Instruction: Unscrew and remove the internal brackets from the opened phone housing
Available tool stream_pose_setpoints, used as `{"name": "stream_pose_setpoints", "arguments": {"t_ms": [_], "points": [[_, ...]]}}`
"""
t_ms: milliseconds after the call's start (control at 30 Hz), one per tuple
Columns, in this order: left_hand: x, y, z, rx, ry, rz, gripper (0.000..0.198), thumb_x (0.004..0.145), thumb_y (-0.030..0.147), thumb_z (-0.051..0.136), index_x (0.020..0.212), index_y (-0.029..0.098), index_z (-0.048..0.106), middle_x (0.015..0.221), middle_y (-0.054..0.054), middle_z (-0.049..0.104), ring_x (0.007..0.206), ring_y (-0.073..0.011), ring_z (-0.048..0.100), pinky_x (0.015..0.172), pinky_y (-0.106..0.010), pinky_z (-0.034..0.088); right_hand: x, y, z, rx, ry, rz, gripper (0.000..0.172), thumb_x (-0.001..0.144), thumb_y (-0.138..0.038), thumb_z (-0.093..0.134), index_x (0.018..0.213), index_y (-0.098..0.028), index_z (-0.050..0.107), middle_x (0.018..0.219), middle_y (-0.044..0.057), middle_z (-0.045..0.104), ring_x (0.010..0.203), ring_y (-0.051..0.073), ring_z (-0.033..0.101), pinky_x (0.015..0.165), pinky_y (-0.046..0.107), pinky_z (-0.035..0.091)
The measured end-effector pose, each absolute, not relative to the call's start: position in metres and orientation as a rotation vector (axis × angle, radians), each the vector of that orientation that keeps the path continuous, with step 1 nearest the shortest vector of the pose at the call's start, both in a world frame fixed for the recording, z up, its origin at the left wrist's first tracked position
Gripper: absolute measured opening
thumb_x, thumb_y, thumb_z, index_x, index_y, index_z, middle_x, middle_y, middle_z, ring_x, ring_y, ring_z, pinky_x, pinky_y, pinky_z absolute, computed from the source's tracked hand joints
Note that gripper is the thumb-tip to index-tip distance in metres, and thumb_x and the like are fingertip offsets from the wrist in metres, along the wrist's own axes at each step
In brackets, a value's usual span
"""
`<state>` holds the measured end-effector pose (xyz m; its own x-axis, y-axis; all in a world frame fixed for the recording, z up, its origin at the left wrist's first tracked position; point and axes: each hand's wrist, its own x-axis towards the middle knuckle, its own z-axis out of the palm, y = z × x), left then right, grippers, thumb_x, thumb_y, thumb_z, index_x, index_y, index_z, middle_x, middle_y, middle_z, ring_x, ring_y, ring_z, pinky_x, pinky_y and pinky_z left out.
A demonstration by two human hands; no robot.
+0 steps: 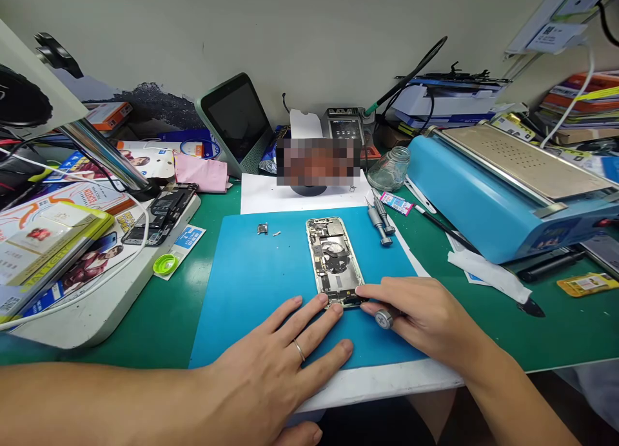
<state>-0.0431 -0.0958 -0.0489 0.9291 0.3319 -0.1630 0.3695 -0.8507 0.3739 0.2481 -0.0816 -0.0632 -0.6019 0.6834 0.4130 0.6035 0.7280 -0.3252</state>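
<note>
An opened phone (pixel 333 259) lies on a blue work mat (pixel 246 272), with its metal shell and circuit boards bare. My left hand (pixel 271 349), with a ring on one finger, lies palm down with spread fingers. Two of its fingertips rest at the phone's lower left edge. At the phone's lower right corner is my right hand (pixel 425 317), its index finger touching the corner. A screwdriver (pixel 384 318) with a cross on its cap is tucked in that hand; its tip is hidden. Small parts (pixel 262 228) lie near the mat's upper left.
Two more screwdrivers (pixel 378 220) lie right of the phone. A glass jar (pixel 389 169) and a blue machine (pixel 483 194) stand behind at right. On the left, a microscope stand's base (pixel 97 317) carries boxes and another opened phone (pixel 167 211). A tablet-like screen (pixel 236 120) leans at the back.
</note>
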Motion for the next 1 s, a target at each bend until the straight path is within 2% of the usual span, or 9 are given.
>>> {"name": "stream_pose_setpoints", "arguments": {"t_ms": [333,467,567,833,1000], "points": [[-0.047,-0.1,-0.051,2.694,0.524,-0.065,0.079,0.105,0.055,0.057,0.17,0.019,0.028,0.176,-0.02,0.005,0.164,-0.0393,0.004,0.13,-0.063,0.023,0.246,-0.081,-0.063,-0.967,-2.399,0.212,0.016,0.104,-0.02,0.064,0.117,-0.015,0.072,0.076,-0.001,0.073,0.062,0.012,0.066,0.06,0.025,0.047],[-0.046,-0.103,-0.061,2.697,0.53,-0.03,0.092,0.093,0.042,0.073,0.17,0.018,0.027,0.177,-0.021,0.003,0.164,-0.0422,0.004,0.129,-0.067,0.022,0.245,-0.082,-0.062,-0.966,-2.417,0.187,0.015,0.104,-0.022,0.064,0.115,-0.015,0.071,0.075,-0.001,0.071,0.062,0.012,0.066,0.059,0.026,0.046],[-0.045,-0.104,-0.064,2.706,0.537,-0.012,0.098,0.087,0.036,0.078,0.17,0.018,0.027,0.177,-0.02,0.002,0.164,-0.0419,0.004,0.13,-0.066,0.02,0.244,-0.082,-0.062,-0.966,-2.433,0.128,0.014,0.104,-0.024,0.065,0.114,-0.016,0.07,0.074,-0.001,0.071,0.061,0.013,0.065,0.059,0.027,0.045],[-0.044,-0.103,-0.057,2.714,0.552,-0.067,0.096,0.088,0.035,0.077,0.169,0.019,0.028,0.177,-0.02,0.004,0.165,-0.0415,0.005,0.13,-0.065,0.021,0.235,-0.08,-0.064,-0.949,-2.438,0.066,0.007,0.103,-0.02,0.063,0.105,-0.017,0.069,0.069,-0.002,0.066,0.059,0.013,0.062,0.057,0.028,0.043],[-0.044,-0.102,-0.053,2.702,0.54,-0.09,0.091,0.092,0.038,0.074,0.169,0.019,0.029,0.177,-0.02,0.004,0.164,-0.0414,0.005,0.13,-0.065,0.022,0.23,-0.08,-0.062,-0.945,-2.458,0.067,0.012,0.103,-0.015,0.058,0.099,-0.016,0.07,0.068,-0.001,0.066,0.058,0.013,0.061,0.058,0.028,0.043]]}}
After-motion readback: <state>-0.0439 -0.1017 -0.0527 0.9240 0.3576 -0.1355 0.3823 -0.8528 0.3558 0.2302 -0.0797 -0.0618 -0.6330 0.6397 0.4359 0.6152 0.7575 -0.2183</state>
